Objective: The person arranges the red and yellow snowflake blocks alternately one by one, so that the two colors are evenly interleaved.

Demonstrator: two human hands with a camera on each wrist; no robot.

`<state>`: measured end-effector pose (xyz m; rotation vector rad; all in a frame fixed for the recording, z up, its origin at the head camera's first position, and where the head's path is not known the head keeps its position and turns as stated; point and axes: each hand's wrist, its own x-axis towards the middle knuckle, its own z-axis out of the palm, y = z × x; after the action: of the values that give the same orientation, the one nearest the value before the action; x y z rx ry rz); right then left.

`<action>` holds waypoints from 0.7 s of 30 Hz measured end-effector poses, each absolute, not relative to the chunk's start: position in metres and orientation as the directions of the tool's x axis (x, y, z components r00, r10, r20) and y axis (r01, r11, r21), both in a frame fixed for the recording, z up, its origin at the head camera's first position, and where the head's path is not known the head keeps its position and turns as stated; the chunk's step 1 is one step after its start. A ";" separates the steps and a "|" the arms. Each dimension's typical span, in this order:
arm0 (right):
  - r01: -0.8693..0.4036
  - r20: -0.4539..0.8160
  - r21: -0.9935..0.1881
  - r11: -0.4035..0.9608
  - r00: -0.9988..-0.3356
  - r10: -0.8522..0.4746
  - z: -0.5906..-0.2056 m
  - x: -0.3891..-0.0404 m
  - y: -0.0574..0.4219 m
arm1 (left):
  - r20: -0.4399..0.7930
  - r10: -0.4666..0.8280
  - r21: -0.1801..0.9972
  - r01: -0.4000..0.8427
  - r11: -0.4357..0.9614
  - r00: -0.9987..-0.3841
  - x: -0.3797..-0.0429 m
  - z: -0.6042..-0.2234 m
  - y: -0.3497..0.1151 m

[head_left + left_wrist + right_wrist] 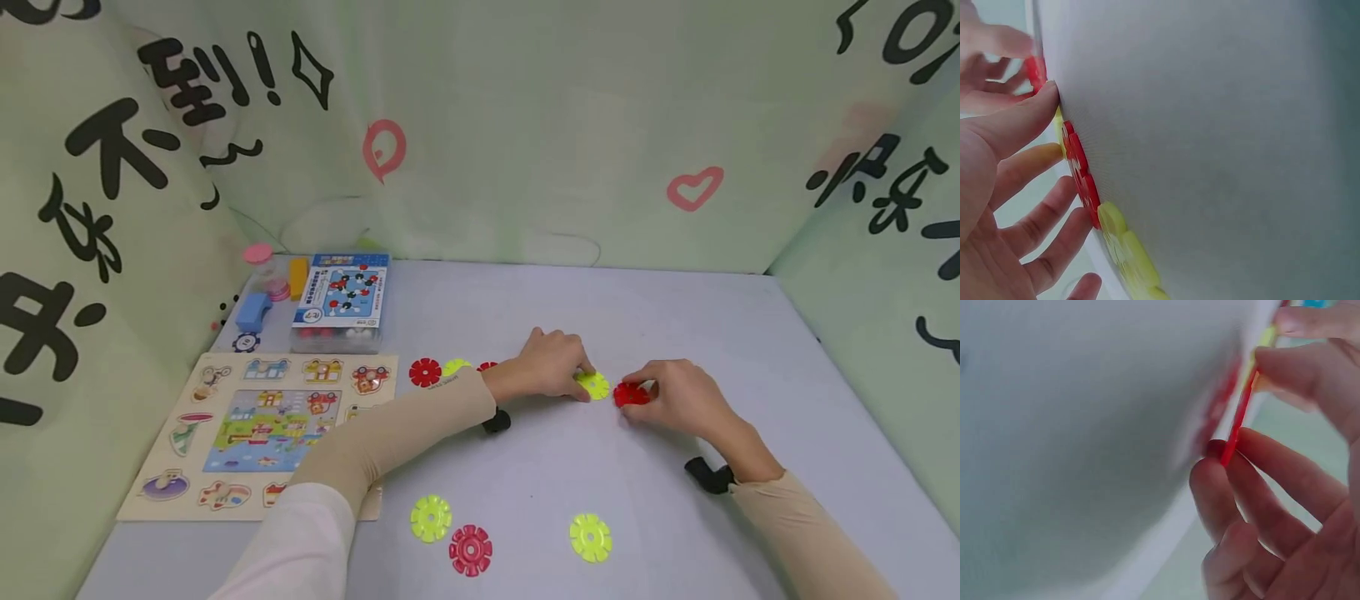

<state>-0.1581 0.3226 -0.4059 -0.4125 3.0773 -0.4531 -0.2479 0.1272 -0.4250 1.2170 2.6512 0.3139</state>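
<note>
From my seat I see a red flower disc (631,394) at nine o'clock of the right hand (682,398), whose thumb and fingers pinch it. Just beside it, toward its nine o'clock, lies a yellow-green disc (595,386); I cannot tell whether their rims touch. That one sits between three and four o'clock of the left hand (551,364), pinched by thumb and fingertip, the other fingers fanned loosely. At the left hand's nine o'clock I have more discs (425,372), red and yellow-green, in a row. A loose yellow-green disc (591,537) lies at the right hand's seven o'clock. Between eight and nine o'clock of the left hand is a picture board (176,508), partly hidden by the sleeve (405,437).
</note>
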 end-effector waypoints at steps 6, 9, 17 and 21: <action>-0.239 -0.009 -0.244 0.940 -0.969 -0.249 -0.411 -0.171 0.328 | -0.083 0.765 0.272 0.724 0.634 -0.639 -0.248 -0.424 0.130; -0.228 -0.017 -0.220 0.949 -0.971 -0.238 -0.412 -0.170 0.328 | -0.081 0.766 0.282 0.723 0.631 -0.637 -0.248 -0.423 0.130; -0.203 0.004 -0.246 0.948 -0.978 -0.208 -0.411 -0.155 0.327 | -0.082 0.760 0.324 0.704 0.632 -0.645 -0.250 -0.424 0.132; -0.267 0.027 -0.307 0.914 -0.962 -0.272 -0.409 -0.123 0.310 | -0.100 0.750 0.316 0.694 0.647 -0.654 -0.249 -0.420 0.136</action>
<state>-0.1226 0.3104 -0.4088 -0.4310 3.0573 -0.4863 -0.2487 0.1364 -0.4198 1.1766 2.6448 0.3699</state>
